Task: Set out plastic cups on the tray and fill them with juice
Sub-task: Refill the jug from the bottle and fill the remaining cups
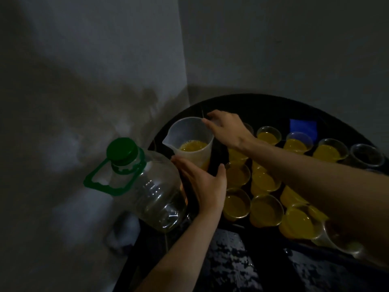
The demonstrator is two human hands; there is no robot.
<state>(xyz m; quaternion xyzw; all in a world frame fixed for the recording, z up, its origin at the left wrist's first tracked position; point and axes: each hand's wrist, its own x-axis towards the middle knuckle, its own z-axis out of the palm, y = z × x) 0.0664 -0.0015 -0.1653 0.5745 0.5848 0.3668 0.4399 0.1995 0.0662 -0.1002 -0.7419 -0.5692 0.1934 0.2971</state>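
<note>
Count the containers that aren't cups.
2: the green-capped bottle at far left, and the jug of juice just right of it, farther back. Others may be hidden.

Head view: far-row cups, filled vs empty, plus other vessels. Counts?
Clear plastic cups filled with yellow juice: 3
Empty clear plastic cup: 1
Translucent plastic jug: 1
Clear plastic bottle, green cap: 1
Total: 6
A fifth cup behind the right hand: contents hidden.

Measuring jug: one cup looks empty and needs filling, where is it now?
In the head view the jug stands left of the filled cups, beside the green-capped bottle, between the left hand and right hand.
</note>
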